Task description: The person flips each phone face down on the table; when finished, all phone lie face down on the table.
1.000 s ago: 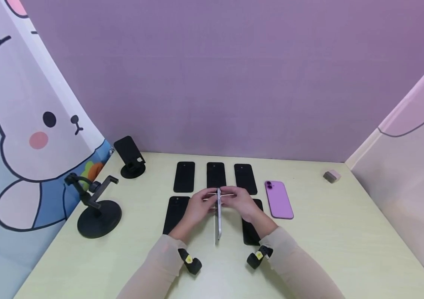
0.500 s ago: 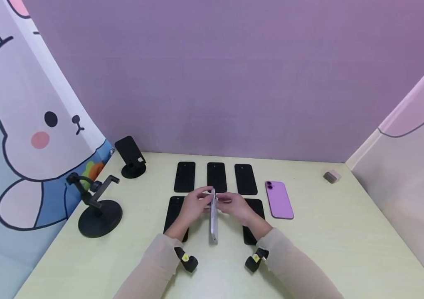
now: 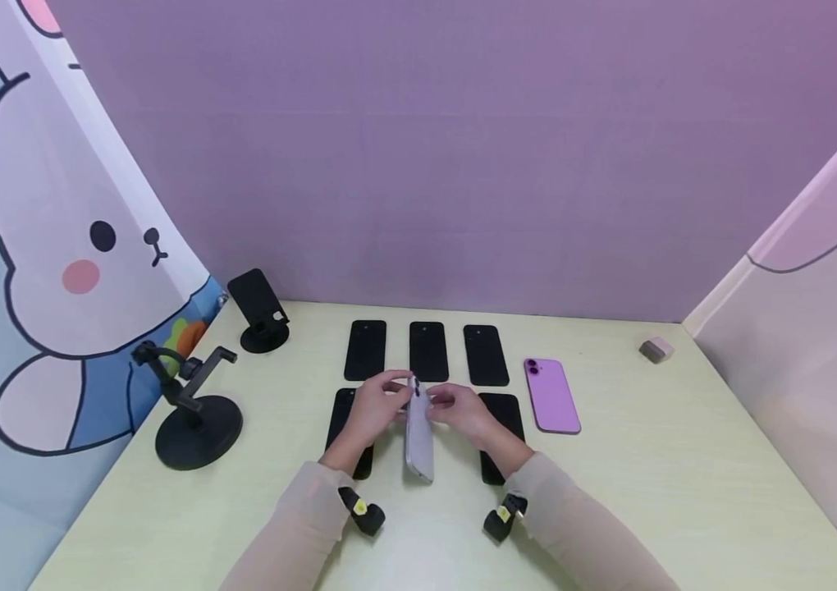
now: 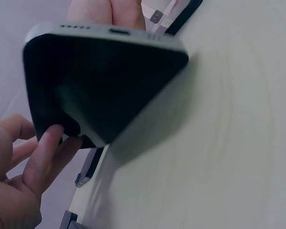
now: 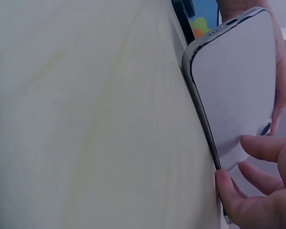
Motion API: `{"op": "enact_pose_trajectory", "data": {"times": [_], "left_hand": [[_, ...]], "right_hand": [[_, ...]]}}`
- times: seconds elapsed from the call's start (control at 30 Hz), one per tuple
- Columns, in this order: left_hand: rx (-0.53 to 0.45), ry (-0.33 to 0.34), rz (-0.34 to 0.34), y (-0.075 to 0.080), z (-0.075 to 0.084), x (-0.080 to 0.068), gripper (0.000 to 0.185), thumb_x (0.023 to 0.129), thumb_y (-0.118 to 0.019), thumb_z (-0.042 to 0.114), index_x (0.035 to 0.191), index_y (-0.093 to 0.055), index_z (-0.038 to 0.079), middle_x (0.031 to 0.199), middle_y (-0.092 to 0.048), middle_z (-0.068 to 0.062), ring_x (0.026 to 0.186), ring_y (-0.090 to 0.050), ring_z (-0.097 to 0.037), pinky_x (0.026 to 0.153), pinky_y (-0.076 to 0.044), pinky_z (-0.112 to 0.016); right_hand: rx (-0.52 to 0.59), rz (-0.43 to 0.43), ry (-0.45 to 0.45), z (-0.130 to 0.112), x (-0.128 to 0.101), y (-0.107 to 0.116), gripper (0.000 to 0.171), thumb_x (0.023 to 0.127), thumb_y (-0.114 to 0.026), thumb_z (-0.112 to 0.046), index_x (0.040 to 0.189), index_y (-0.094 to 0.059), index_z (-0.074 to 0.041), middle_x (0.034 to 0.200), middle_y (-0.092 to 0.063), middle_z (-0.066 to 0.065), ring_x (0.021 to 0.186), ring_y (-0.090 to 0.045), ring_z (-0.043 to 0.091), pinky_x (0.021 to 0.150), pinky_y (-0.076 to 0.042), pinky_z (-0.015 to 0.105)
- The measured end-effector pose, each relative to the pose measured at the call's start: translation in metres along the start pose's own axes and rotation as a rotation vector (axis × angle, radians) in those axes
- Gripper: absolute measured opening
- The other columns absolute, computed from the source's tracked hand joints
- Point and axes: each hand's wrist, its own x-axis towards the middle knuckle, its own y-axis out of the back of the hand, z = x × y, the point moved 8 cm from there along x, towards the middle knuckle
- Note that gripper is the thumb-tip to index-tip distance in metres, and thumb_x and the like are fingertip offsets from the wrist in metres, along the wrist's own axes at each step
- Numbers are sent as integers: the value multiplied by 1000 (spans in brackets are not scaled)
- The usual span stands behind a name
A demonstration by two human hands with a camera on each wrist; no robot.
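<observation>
Your pale green table [image 3: 655, 492] carries everything here. At its left stand two black phone stands: the larger clamp stand [image 3: 193, 410] nearer you, and the smaller easel stand [image 3: 262, 310] by the back wall. Neither holds a phone.

Three black phones [image 3: 427, 351] lie flat in a back row, and two more lie in a front row, partly under your wrists. A purple phone [image 3: 551, 395] lies face down to the right of them, and a small pinkish block [image 3: 656, 349] sits near the far right corner.

The silver phone [image 3: 418, 435] that you hold is between the two front black phones, with its long edge on the table. A second ago it stood straight up on that edge; now it leans to your left, with its pale back showing toward your right.

Your left hand [image 3: 372, 406] has its fingers curled onto the far end's screen side. Your right hand [image 3: 463, 410] meets it from the other side: thumb on the edge, fingers bent toward the back. Both forearms stretch forward and low.
</observation>
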Motion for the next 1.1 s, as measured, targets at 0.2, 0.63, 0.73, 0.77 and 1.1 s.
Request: {"op": "enact_pose_trajectory", "data": {"times": [0.2, 0.63, 0.73, 0.77, 1.1], "left_hand": [[45, 22, -16, -1, -4, 0, 31, 88, -65, 2, 119, -66, -2, 93, -66, -14, 69, -67, -18, 58, -56, -29], [365, 23, -70, -8, -10, 7, 36, 85, -75, 9, 119, -67, 3, 86, -65, -5, 71, -59, -15, 60, -50, -28], [398, 32, -89, -9, -10, 8, 36, 85, -76, 10, 119, -66, 3, 84, -64, -5, 71, -58, -16, 61, -48, -29], [403, 32, -94, -9, -11, 8, 36, 85, -76, 11, 119, -66, 3, 84, -64, -4, 71, -57, -16, 61, -48, -29], [438, -12, -99, -16, -11, 12, 35, 84, -77, 13, 116, -68, 1, 88, -64, -5, 75, -57, -16, 67, -48, -32]], "right_hand": [[-50, 16, -6, 1, 0, 3, 32, 82, -69, 11, 114, -64, 11, 102, -67, 15, 93, -62, 25, 79, -52, 34], [-254, 40, -33, 1, 3, 10, 33, 84, -72, 2, 116, -66, 3, 99, -65, 11, 90, -60, 22, 79, -51, 34], [-262, 34, -48, 1, 4, 9, 34, 84, -72, 2, 117, -65, 3, 99, -65, 12, 89, -59, 22, 78, -51, 35], [-266, 35, -55, 2, 4, 10, 34, 84, -72, 1, 117, -65, 2, 99, -64, 12, 89, -59, 22, 79, -51, 35], [-311, 50, -60, 6, 7, 13, 36, 83, -73, 2, 118, -65, 3, 99, -64, 12, 89, -59, 23, 79, -51, 35]]}}
